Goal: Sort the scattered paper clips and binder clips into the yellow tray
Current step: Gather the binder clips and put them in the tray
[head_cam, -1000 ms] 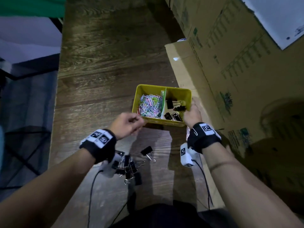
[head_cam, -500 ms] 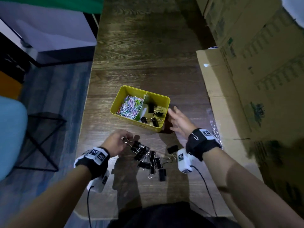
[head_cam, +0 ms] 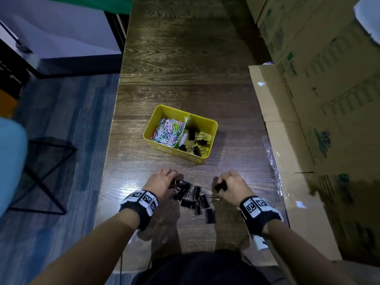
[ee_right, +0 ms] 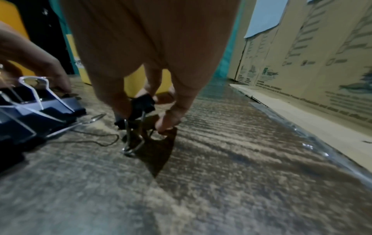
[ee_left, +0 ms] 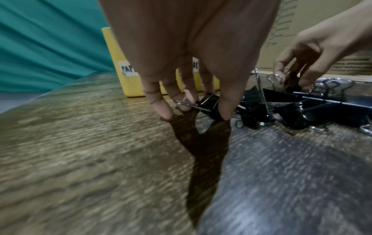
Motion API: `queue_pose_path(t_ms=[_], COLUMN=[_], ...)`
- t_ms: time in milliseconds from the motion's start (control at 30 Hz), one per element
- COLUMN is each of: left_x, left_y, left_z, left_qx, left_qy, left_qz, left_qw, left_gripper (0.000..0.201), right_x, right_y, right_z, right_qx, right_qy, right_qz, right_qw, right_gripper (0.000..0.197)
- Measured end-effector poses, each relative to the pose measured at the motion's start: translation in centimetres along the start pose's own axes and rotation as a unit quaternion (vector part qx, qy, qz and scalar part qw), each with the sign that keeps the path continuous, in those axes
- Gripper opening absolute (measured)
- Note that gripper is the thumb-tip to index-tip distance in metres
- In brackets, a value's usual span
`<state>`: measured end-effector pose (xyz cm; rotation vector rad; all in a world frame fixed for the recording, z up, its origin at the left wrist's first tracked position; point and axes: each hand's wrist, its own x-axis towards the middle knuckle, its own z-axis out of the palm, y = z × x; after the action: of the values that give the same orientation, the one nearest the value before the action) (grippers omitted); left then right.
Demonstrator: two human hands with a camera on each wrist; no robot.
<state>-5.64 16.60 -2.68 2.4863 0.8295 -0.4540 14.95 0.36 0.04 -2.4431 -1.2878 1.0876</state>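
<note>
The yellow tray (head_cam: 213,128) sits mid-table, coloured paper clips (head_cam: 168,132) in its left half and black binder clips (head_cam: 194,144) in its right half. Several black binder clips (head_cam: 196,199) lie in a heap near the front edge. My left hand (head_cam: 164,182) is at the heap's left end, its fingertips (ee_left: 226,111) pinching a small black binder clip (ee_left: 210,103) against the wood. At the heap's right end my right hand (head_cam: 230,185) pinches another black binder clip (ee_right: 142,103), whose wire handles hang down to the table.
Cardboard boxes (head_cam: 329,99) stand along the table's right side, with a flat flap (head_cam: 273,124) and clear plastic film (head_cam: 273,161) lying beside them. The table's left edge (head_cam: 111,140) drops to a blue floor with a black-legged stool (head_cam: 41,171).
My right hand has come back from the tray to the heap and taken hold of a clip. My left hand has closed its fingers on a clip at the heap's left end.
</note>
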Motion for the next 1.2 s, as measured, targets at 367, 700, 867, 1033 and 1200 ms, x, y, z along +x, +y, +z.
queue_pose_path(t_ms=[367, 700, 867, 1033, 1200], left_x=[-1.7, 0.8, 1.6, 1.7, 1.3], left_y=[-2.8, 1.5, 3.8, 3.2, 1.4], left_z=[-2.7, -3.5, -2.3, -1.2, -0.5], left_qx=[-0.543, -0.086, 0.063, -0.010, -0.321], left_qy=[0.081, 0.004, -0.055, -0.018, 0.022], left_qz=[-0.154, -0.133, -0.161, -0.195, -0.266], left_qw=[0.821, 0.987, 0.983, 0.981, 0.909], left_gripper=[0.042, 0.026, 0.063, 0.049, 0.030], right_x=[0.8, 1.2, 1.2, 1.1, 1.0], right_y=[-3.6, -4.7, -4.5, -3.9, -3.5], right_z=[-1.9, 2.0, 2.9, 2.8, 2.3], right_qx=[0.235, -0.094, -0.051, 0.090, 0.278], right_qy=[0.029, -0.082, -0.053, -0.007, 0.050], right_qz=[0.015, -0.027, -0.016, 0.045, 0.086], right_qw=[0.971, 0.992, 0.997, 0.995, 0.955], right_gripper=[0.037, 0.046, 0.042, 0.018, 0.020])
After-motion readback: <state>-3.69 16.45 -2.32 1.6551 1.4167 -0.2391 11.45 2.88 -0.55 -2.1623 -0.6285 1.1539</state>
